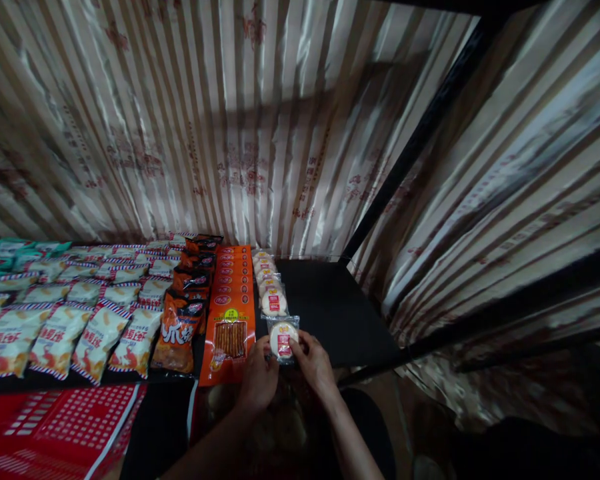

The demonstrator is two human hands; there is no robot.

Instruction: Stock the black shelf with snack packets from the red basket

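Observation:
A round white rice cracker in a clear wrapper with a red label (283,339) is at the front edge of the black shelf (330,307). My right hand (316,365) grips its right side, thumb on the wrapper's face. My left hand (259,375) is closed at its lower left edge, fingers curled against the wrapper. Behind it, a row of similar wrapped rice crackers (273,301) overlaps toward the back. Just left lies a row of overlapping orange snack packs (230,340), the front one showing brown sticks.
Further left stand orange-and-black snack bags (176,333), then several rows of white snack bags (97,340) and green packs (10,250). Below the shelf on the left is a red perforated basket (75,423). Striped curtain (250,133) hangs behind; a dark frame post (415,140) slants at right.

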